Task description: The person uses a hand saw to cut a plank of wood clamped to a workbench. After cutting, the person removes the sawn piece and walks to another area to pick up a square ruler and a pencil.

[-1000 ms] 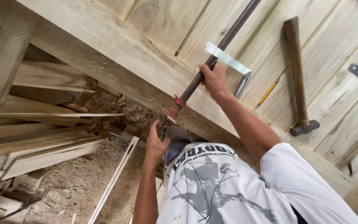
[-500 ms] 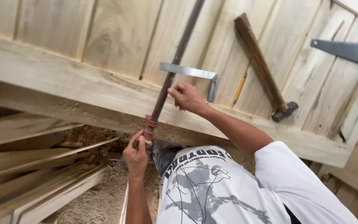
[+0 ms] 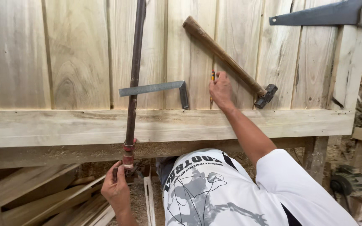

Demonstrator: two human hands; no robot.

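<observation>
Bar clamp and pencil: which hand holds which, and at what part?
Left hand grips the bar clamp at its lower handle; right hand touches the pencil.

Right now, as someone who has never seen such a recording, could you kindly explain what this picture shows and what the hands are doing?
The picture comes from a camera worn on a person's head, looking down over their own white printed shirt at a workbench made of pale wooden boards. There is no machine, only two bare hands. The left hand is below the bench edge, at the lower end of a long rusty bar clamp that runs up across the boards. The right hand reaches onto the boards and touches a pencil. Beside it lie a metal try square and a hammer with a wooden handle. A hand saw lies at the top right. Loose timber strips lie under the bench.
</observation>
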